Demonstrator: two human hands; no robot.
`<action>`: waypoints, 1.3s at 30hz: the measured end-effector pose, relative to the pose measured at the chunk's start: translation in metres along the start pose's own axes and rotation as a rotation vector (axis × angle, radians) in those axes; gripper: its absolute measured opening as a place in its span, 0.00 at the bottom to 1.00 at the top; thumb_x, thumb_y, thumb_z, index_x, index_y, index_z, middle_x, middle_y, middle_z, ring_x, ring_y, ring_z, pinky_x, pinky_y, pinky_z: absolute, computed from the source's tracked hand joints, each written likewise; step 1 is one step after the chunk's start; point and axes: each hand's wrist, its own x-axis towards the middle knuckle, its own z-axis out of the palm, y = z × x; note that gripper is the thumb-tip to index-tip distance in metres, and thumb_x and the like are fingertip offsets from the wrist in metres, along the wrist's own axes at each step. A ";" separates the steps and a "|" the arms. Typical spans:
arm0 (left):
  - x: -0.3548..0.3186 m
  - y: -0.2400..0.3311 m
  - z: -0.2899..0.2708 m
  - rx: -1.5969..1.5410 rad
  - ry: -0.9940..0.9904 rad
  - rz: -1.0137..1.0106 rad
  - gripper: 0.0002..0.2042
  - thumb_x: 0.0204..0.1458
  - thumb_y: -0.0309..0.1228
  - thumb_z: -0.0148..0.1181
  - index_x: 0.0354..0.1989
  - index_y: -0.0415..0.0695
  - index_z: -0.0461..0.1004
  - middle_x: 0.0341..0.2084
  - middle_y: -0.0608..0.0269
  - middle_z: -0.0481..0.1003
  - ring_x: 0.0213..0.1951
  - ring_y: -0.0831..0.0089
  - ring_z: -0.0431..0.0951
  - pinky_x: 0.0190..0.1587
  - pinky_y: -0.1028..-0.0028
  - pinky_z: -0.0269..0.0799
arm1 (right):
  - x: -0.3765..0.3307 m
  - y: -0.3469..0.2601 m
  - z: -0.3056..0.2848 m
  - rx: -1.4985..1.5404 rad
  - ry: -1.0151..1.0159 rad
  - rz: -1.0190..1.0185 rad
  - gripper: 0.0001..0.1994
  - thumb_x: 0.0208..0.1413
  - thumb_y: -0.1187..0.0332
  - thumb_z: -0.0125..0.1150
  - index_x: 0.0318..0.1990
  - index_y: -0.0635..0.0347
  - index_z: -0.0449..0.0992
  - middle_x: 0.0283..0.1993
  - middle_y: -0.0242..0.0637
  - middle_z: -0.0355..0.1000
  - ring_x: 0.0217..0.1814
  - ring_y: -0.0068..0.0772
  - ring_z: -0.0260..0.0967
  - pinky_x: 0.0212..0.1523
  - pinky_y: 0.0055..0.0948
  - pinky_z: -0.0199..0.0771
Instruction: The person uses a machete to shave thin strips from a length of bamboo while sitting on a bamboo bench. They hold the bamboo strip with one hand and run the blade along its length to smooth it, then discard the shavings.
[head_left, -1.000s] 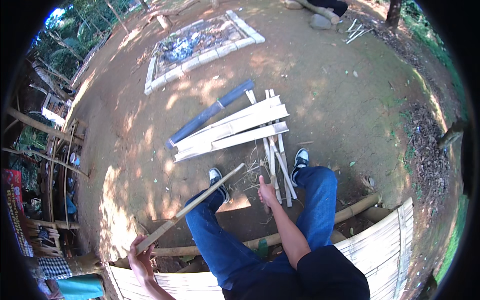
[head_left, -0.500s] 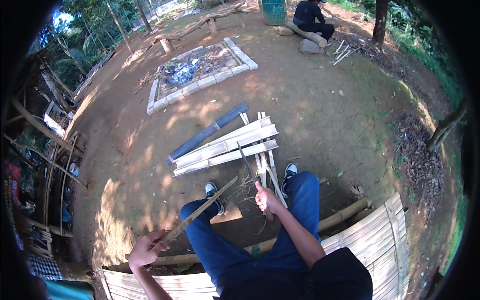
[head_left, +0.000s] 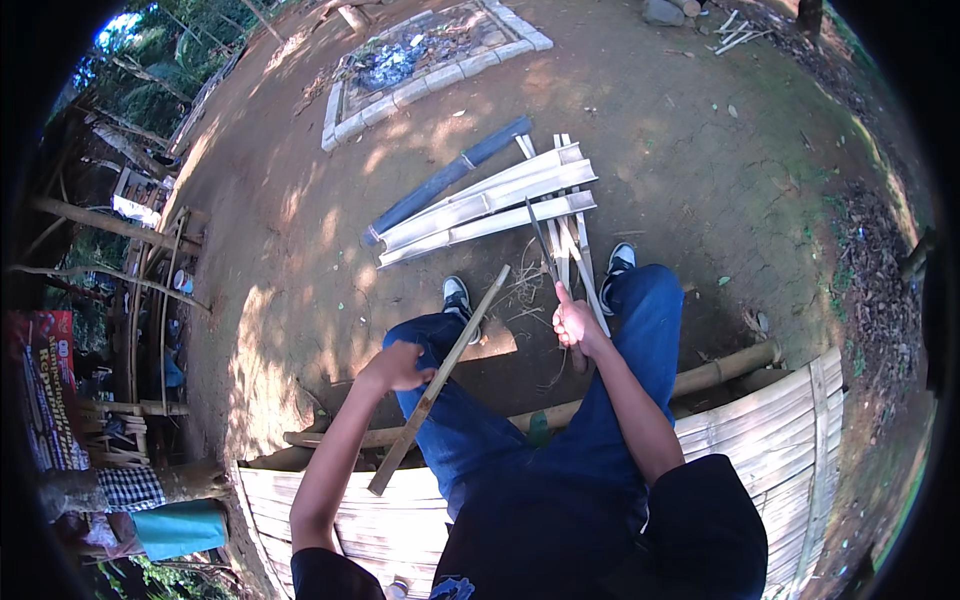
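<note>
My left hand (head_left: 396, 367) is closed at the middle of a long flat bamboo strip (head_left: 446, 375), its fingertips meeting the strip's left edge. The strip slants over my left thigh, its upper end between my knees and its lower end above the bench. My right hand (head_left: 574, 320), by my right knee, grips a long-bladed knife (head_left: 541, 238) with the thumb laid along it. The dark blade points away from me, over thin pale bamboo sticks (head_left: 583, 262). Beyond it lie split bamboo halves (head_left: 487, 204) and a dark bamboo pole (head_left: 450, 180).
I sit on a bamboo-slat bench (head_left: 765, 435) with a bamboo pole along its front edge. Shavings (head_left: 525, 285) lie between my feet. A stone-edged fire pit (head_left: 400, 97) with ash is farther off. At the left stands a pole structure (head_left: 165, 290) with a hanging cloth and banner.
My left hand has moved up and inward, from the strip's lower end to its middle. The strip stands steeper. The view has tilted down; the knife remains in my right hand.
</note>
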 end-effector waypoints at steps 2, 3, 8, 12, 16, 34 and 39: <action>0.047 0.007 -0.001 -0.063 0.036 -0.038 0.24 0.48 0.48 0.58 0.39 0.34 0.75 0.38 0.41 0.76 0.44 0.49 0.75 0.48 0.62 0.72 | 0.002 -0.002 -0.002 -0.001 0.015 0.002 0.34 0.53 0.31 0.41 0.17 0.55 0.62 0.12 0.27 0.56 0.10 0.20 0.53 0.14 0.22 0.57; 0.063 0.005 0.014 -0.043 0.066 -0.084 0.24 0.48 0.48 0.58 0.39 0.34 0.75 0.38 0.41 0.76 0.44 0.49 0.75 0.49 0.62 0.72 | 0.005 -0.002 -0.002 -0.006 0.020 0.004 0.34 0.53 0.31 0.41 0.17 0.55 0.62 0.12 0.27 0.57 0.10 0.20 0.54 0.14 0.23 0.57; 0.130 0.010 0.075 0.000 0.018 -0.278 0.23 0.48 0.47 0.60 0.42 0.37 0.76 0.41 0.43 0.75 0.47 0.53 0.75 0.50 0.62 0.72 | 0.018 -0.001 -0.003 -0.154 0.146 -0.059 0.36 0.54 0.32 0.41 0.15 0.60 0.66 0.13 0.31 0.60 0.13 0.26 0.59 0.16 0.27 0.60; 0.149 0.019 0.113 -0.137 0.061 -0.414 0.24 0.42 0.41 0.68 0.41 0.32 0.75 0.42 0.40 0.74 0.42 0.55 0.78 0.45 0.65 0.75 | 0.023 -0.004 -0.008 -0.149 0.214 -0.017 0.35 0.54 0.33 0.43 0.17 0.61 0.65 0.13 0.32 0.60 0.12 0.26 0.59 0.15 0.28 0.60; 0.157 -0.015 0.123 -0.495 -0.018 -0.572 0.19 0.40 0.30 0.70 0.38 0.31 0.73 0.31 0.49 0.77 0.25 0.63 0.81 0.30 0.71 0.77 | 0.031 -0.004 0.002 -0.112 0.167 -0.022 0.35 0.54 0.34 0.44 0.17 0.61 0.65 0.13 0.31 0.60 0.12 0.25 0.58 0.14 0.27 0.60; 0.007 0.037 0.044 -1.801 0.071 0.022 0.06 0.60 0.25 0.45 0.41 0.40 0.68 0.23 0.70 0.63 0.21 0.85 0.60 0.23 0.83 0.58 | -0.047 -0.020 0.065 -1.058 -0.147 -0.567 0.30 0.51 0.38 0.51 0.28 0.62 0.75 0.24 0.51 0.72 0.33 0.53 0.73 0.36 0.45 0.72; -0.023 0.065 0.051 -1.563 0.203 -0.134 0.04 0.59 0.26 0.45 0.34 0.42 0.67 0.19 0.73 0.60 0.21 0.85 0.59 0.22 0.83 0.57 | -0.080 -0.034 0.084 -1.217 -0.270 -0.665 0.32 0.48 0.34 0.50 0.27 0.61 0.75 0.23 0.43 0.74 0.31 0.48 0.75 0.37 0.45 0.74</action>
